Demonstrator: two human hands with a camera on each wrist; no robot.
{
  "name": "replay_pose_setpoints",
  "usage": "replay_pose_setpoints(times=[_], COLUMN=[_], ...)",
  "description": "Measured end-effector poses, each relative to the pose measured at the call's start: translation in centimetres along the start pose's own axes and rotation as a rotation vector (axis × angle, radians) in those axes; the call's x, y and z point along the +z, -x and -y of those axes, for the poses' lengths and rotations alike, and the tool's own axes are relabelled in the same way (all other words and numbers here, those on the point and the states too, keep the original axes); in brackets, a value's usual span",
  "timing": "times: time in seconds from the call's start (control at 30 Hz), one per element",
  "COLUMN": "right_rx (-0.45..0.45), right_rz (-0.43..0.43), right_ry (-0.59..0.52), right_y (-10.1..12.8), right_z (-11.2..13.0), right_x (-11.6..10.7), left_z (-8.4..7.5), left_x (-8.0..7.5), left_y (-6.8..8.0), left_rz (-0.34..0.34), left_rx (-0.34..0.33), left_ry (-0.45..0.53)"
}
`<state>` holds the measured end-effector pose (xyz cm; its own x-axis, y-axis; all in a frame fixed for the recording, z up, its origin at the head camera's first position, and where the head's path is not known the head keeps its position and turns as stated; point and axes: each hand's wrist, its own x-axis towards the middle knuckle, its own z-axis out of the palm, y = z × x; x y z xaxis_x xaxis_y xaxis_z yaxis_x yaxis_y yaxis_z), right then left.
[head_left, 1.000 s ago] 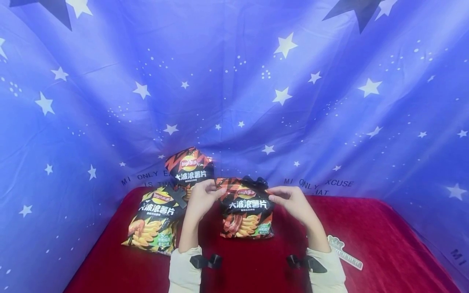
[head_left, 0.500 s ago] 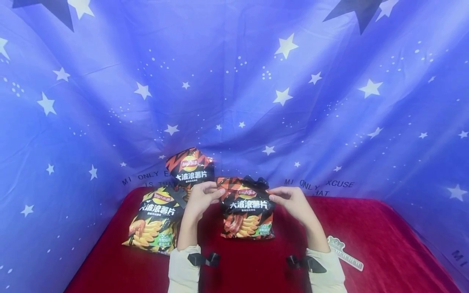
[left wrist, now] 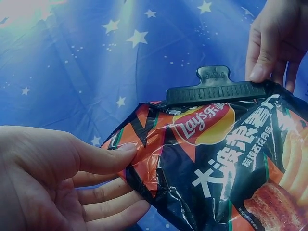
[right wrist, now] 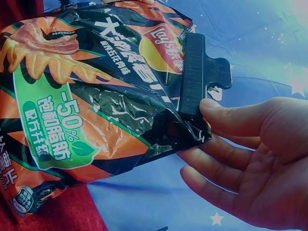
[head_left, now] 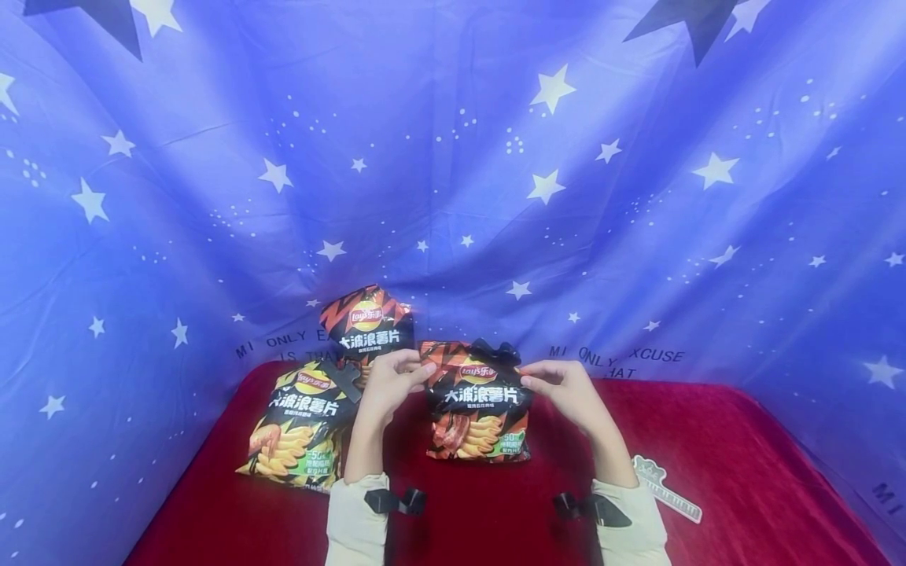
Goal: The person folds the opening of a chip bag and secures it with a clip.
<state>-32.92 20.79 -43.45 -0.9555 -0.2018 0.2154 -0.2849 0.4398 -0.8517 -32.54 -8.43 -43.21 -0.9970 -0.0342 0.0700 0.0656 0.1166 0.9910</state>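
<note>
An orange-and-black bag of potato chips (head_left: 476, 428) stands upright on the red cloth, front toward me. Across part of its top edge sits a black bag clip (left wrist: 214, 91). My left hand (head_left: 388, 387) pinches the bag's upper left corner between thumb and fingers. At the upper right corner, my right hand (head_left: 569, 397) pinches the bag, its thumb tip against the clip's end in the right wrist view (right wrist: 245, 159). The bag's back is hidden.
To the left stands a yellow-and-black chip bag (head_left: 286, 440) with a black clip (head_left: 346, 383) on top. Behind it is another orange chip bag (head_left: 364, 322), partly hidden by my left hand. A pale clip (head_left: 668, 489) lies on the red cloth (head_left: 750, 448) at right.
Both hands keep their hold on the bag's upper corners. The bag's top has tilted very slightly; otherwise little differs.
</note>
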Motion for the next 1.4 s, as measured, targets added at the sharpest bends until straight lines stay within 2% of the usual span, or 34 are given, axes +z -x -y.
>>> replay_pose_setpoints(times=[0.53,0.87,1.13,1.4], right_rx=[0.013,0.016,-0.035,-0.07], right_rz=[-0.005,-0.007,0.01,0.026], right_ry=[-0.001,-0.004,-0.029,-0.058], right_y=[0.1,0.1,0.5,0.6], right_z=[0.3,0.5,1.9,3.0], right_x=[-0.2,-0.1,0.6,2.5], left_z=[-0.2,-0.8,-2.3,-3.2], left_x=[0.1,-0.1,-1.5,-3.9], left_y=[-0.1,0.4,1.4,2.5], left_rz=[-0.009,-0.004,-0.06,-0.088], left_rx=[0.009,0.046,0.08,0.067], left_ry=[0.008,-0.027,-0.055,-0.107])
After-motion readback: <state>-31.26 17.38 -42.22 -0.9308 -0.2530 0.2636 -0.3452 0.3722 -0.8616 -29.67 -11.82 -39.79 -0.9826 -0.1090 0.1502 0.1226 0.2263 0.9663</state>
